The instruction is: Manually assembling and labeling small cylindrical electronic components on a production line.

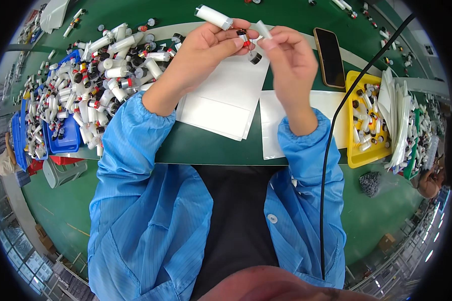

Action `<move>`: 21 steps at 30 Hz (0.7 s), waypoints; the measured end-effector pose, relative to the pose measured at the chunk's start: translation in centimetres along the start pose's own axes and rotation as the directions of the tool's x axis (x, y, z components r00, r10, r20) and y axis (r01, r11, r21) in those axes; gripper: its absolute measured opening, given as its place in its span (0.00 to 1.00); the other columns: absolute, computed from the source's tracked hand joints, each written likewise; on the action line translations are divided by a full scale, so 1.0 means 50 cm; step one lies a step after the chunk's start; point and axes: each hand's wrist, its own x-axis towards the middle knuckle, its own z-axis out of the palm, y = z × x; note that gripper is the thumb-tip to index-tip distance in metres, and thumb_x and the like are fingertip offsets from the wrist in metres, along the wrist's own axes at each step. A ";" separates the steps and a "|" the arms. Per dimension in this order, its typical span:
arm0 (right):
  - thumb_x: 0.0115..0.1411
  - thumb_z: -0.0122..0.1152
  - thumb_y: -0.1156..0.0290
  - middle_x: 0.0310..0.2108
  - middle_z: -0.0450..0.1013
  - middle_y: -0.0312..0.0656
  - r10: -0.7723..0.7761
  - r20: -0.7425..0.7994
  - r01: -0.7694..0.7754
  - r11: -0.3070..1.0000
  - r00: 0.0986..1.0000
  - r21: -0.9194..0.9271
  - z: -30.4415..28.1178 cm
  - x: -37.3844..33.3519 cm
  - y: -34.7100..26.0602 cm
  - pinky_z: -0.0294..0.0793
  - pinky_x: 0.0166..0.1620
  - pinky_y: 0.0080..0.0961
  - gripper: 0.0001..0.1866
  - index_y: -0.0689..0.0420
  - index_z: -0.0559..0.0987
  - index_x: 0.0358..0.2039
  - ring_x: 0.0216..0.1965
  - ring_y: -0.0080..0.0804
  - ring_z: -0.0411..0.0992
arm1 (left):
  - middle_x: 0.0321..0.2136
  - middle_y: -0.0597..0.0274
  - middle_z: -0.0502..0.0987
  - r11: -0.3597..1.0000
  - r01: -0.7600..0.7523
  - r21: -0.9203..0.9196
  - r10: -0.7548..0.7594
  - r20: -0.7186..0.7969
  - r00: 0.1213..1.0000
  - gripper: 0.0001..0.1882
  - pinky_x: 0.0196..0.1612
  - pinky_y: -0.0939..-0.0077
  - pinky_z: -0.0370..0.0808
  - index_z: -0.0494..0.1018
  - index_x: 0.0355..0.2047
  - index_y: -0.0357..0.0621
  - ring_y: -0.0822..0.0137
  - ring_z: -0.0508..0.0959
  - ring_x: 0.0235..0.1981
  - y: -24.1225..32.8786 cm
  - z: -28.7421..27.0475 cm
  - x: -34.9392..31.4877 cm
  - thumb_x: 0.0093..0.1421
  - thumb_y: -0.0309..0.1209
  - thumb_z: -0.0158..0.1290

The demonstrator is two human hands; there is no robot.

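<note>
My left hand [203, 50] is closed near the far middle of the table, above white sheets. Between its thumb and fingers is a small red-and-black cylindrical part [244, 38], with a black-rimmed round cap [254, 58] hanging from it on thin wire. A white tube with a clear end [213, 17] rests across the same hand's fingers, pointing up and left. My right hand [292, 60] pinches a short translucent sleeve [263, 29], tilted, just right of the red-and-black part. The sleeve and the part are apart. The right fingertips partly hide the sleeve's lower end.
A large heap of white tubes [116, 71] spreads at left over blue trays [65, 139]. White sheets [213, 118] lie below my hands. At right are a phone [329, 57], a yellow tray [350, 125] of small parts and stacked white bags [399, 120]. A black cable [331, 130] crosses in front.
</note>
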 end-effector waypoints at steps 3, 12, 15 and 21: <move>0.62 0.60 0.79 0.34 0.77 0.43 0.190 0.076 -0.197 0.975 0.979 0.103 -0.057 0.018 -0.003 0.75 0.39 0.21 0.06 0.64 0.76 0.39 0.33 0.25 0.76 | 0.50 0.54 0.77 0.996 0.007 0.085 -0.010 0.031 0.999 0.19 0.56 0.75 0.74 0.67 0.59 0.36 0.69 0.78 0.50 -0.002 0.009 0.001 0.69 0.25 0.48; 0.58 0.64 0.77 0.26 0.76 0.38 0.381 0.108 -0.375 0.924 0.918 -0.071 -0.058 0.021 -0.020 0.70 0.31 0.15 0.05 0.64 0.79 0.35 0.26 0.19 0.72 | 0.51 0.57 0.76 0.990 -0.007 0.142 -0.004 0.077 0.997 0.17 0.56 0.74 0.75 0.69 0.57 0.35 0.69 0.78 0.50 -0.001 0.015 -0.001 0.68 0.23 0.49; 0.57 0.66 0.77 0.26 0.76 0.37 0.354 0.062 -0.346 0.932 0.933 -0.109 -0.049 0.019 -0.019 0.69 0.29 0.14 0.06 0.64 0.79 0.35 0.25 0.18 0.72 | 0.51 0.56 0.76 0.986 -0.006 0.168 -0.004 0.058 0.998 0.17 0.56 0.73 0.75 0.69 0.57 0.35 0.69 0.77 0.51 -0.002 0.010 -0.001 0.68 0.23 0.49; 0.57 0.66 0.77 0.26 0.76 0.37 0.335 0.028 -0.332 0.940 0.942 -0.077 -0.042 0.015 -0.012 0.69 0.29 0.13 0.06 0.64 0.79 0.35 0.25 0.17 0.71 | 0.52 0.56 0.76 0.985 -0.002 0.172 -0.006 0.048 0.999 0.17 0.57 0.72 0.75 0.69 0.57 0.35 0.69 0.77 0.52 -0.004 0.006 -0.001 0.68 0.23 0.49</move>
